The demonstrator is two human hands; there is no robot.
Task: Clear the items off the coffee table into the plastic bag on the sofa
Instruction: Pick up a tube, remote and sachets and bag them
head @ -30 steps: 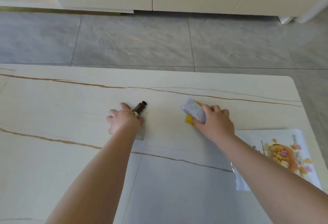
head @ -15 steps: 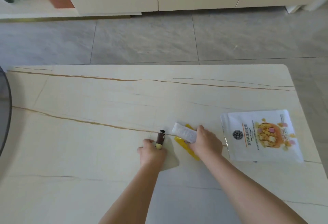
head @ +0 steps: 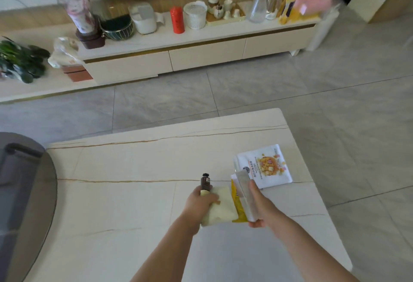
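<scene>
My left hand [head: 200, 201] is raised over the cream coffee table [head: 125, 170], gripping a small brown tube with a black cap [head: 205, 183] together with a pale yellow packet [head: 221, 208]. My right hand [head: 260, 205] is closed on a grey-white packet [head: 244, 189] stacked with a yellow packet [head: 238, 205]. Just beyond my right hand, a white snack bag printed with cereal [head: 266, 166] lies flat on the table near its right edge. Neither the plastic bag nor the sofa is in view.
A dark round glass table [head: 24, 203] overlaps the coffee table's left side. Grey tiled floor [head: 223, 89] separates the table from a low cream TV cabinet [head: 190, 51] crowded with jars, a red can, cups and bottles. A potted plant [head: 20, 60] stands far left.
Both hands have lifted their items off the table and drawn back toward me. The view has tilted up, bringing the cabinet top into sight. The snack bag has not moved.
</scene>
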